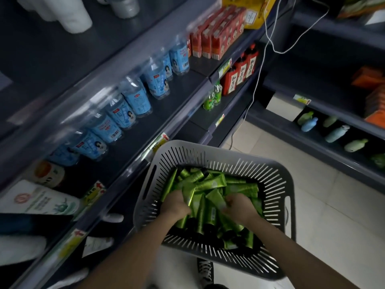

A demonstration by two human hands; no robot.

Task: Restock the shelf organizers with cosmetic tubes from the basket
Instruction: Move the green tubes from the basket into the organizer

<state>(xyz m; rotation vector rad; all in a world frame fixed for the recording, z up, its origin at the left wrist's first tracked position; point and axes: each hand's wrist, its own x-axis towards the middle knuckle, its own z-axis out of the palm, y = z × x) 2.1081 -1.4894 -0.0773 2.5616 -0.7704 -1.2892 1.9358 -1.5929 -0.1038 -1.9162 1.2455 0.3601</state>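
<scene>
well, left hand point(175, 203) and right hand point(237, 207) fingers point(229, 202) grip glossy green black-capped tubes point(210, 182) in the basket point(208, 151)

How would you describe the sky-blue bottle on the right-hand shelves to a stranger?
On the dark shelving unit right of the tiled floor, the low shelf holds a row of bottles. The sky-blue bottle is near its far end, the only blue one among green and mint.

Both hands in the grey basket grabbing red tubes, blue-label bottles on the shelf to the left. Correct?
No: the tubes are green, not red. Head view: left hand and right hand in the grey basket grip green tubes; blue-label bottles on the shelf at left.
</scene>
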